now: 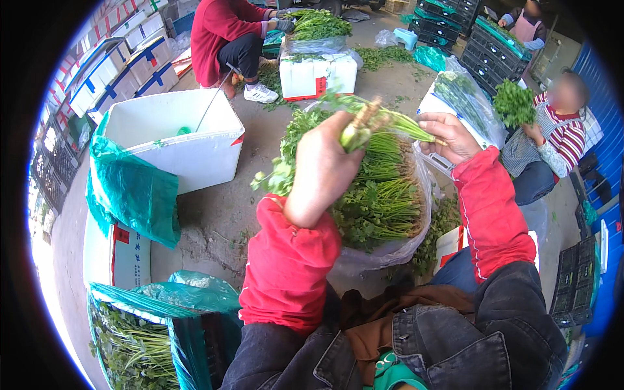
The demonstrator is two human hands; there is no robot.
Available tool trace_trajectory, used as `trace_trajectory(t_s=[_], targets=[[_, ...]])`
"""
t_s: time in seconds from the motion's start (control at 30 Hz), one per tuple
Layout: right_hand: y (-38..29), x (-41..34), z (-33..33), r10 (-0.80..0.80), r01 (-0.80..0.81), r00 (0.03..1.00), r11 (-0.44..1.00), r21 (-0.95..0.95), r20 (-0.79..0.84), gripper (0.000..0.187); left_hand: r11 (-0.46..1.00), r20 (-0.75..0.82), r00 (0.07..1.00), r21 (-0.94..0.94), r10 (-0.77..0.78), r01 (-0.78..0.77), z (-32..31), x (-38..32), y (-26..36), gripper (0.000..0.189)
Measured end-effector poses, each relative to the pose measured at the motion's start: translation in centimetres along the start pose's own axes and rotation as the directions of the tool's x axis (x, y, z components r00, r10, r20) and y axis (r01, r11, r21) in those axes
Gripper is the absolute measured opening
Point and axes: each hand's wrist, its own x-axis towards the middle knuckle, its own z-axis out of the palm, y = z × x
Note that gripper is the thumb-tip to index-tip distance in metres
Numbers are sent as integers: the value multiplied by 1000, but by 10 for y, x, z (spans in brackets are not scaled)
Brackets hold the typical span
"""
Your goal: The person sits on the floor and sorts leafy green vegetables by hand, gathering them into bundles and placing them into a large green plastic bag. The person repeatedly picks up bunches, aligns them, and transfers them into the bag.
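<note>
My left hand (pixel 319 168) grips a small bunch of leafy herb, probably coriander, whose pale root ends (pixel 358 126) stick out past the thumb. Its leaves (pixel 277 176) appear to hang out on the left side. My right hand (pixel 451 137) pinches a few thin green stems (pixel 407 126), with a root tip showing at the fingers. The stems stretch between both hands, slightly blurred. Under them a big heap of the same herb (pixel 378 204) lies in clear plastic sheeting (pixel 385 256), roots turned right. My left wrist hides part of the heap.
An open white foam box (pixel 209 151) with green plastic film (pixel 134 187) stands left. A lined crate of herbs (pixel 136 346) sits lower left. Co-workers handle herbs ahead (pixel 222 39) and at right (pixel 546 131). Stacked black crates (pixel 492 56) rise behind; a foam box (pixel 317 75) holds another heap.
</note>
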Motion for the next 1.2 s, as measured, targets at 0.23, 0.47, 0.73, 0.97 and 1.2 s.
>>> trace_trajectory(t_s=[0.23, 0.47, 0.73, 0.97, 1.2], targets=[[-20, -10, 69, -78, 62, 965, 996, 70, 252, 28, 917, 82, 913, -20, 399, -398, 22, -3, 12, 42], [-8, 1, 70, -157, 70, 916, 969, 237, 370, 27, 972, 86, 976, -136, 202, -189, 8, 1, 4, 41], [-26, 5, 105, -340, 401, 896, 896, -191, 286, 21, 991, -209, 978, -130, 14, -42, -19, 1, 3, 29], [-32, -28, 141, -577, 751, 651, 585, -305, 494, 101, 955, -452, 877, -151, 164, -257, -70, -23, 45, 52], [1, -43, 159, -461, 683, 646, 705, -191, 608, 49, 744, -173, 977, -668, -121, -26, -49, -60, 78, 44]])
